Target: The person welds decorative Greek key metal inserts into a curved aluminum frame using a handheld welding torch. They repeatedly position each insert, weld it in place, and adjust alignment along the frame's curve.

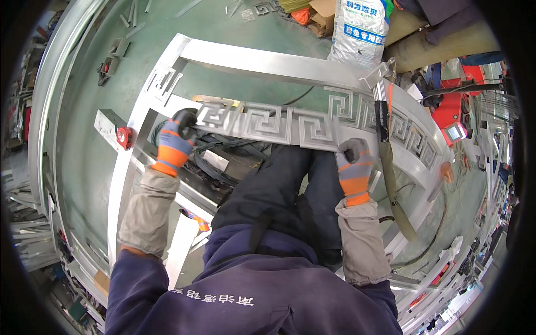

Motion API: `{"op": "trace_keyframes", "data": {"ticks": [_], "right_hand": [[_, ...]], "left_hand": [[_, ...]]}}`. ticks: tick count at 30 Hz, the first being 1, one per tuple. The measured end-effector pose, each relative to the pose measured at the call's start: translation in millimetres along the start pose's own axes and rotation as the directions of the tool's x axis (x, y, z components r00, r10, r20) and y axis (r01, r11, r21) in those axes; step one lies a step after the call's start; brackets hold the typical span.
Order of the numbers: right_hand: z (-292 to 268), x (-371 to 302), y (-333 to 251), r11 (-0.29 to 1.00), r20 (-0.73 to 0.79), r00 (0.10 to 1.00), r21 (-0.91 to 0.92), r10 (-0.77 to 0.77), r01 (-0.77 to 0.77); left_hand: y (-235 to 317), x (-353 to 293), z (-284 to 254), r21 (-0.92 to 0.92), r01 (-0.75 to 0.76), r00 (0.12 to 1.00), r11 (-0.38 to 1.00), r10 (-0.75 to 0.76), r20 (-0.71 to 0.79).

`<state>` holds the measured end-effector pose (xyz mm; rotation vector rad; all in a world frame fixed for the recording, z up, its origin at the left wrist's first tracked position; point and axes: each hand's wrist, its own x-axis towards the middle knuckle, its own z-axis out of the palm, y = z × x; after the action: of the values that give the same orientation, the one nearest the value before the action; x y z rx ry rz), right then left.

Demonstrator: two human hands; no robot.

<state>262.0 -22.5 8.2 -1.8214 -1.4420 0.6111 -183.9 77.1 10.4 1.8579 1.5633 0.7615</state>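
Both my hands wear grey-and-orange gloves with dark fingers. My left hand [176,142] is closed on the left end of a silver metal strip of square-spiral fretwork panels [267,124]. At the strip's right end, my right hand [354,170] is closed with its fingers curled at the edge. The strip lies across in front of my knees, above a large silver metal frame [262,60]; its left part is a little blurred. More spiral fretwork [399,123] sits within the frame on the right. Close to my right hand hangs a tool with a dark handle and an olive sleeve [385,139].
A red round tape-measure-like item [124,137] rests at the frame's left side. A white printed sack [360,30] stands at the back beside a cardboard box [322,17]. At the right is a red machine with a small screen [451,118]. Metal offcuts [114,56] lie on the green floor.
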Motion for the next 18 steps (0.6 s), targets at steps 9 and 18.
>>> {"op": "trace_keyframes", "data": {"ticks": [9,18], "right_hand": [[18.8,-6.6,-1.6,0.957,0.144,0.989,-0.279,-0.044,0.083],[24.4,-25.1,-40.8,0.96,0.099,0.992,-0.263,-0.074,0.098]], "left_hand": [[2.2,-24.7,24.8,0.282,-0.158,0.985,0.946,0.13,0.115],[53.9,-46.8,50.7,0.189,0.115,0.992,0.975,-0.121,0.022]]}}
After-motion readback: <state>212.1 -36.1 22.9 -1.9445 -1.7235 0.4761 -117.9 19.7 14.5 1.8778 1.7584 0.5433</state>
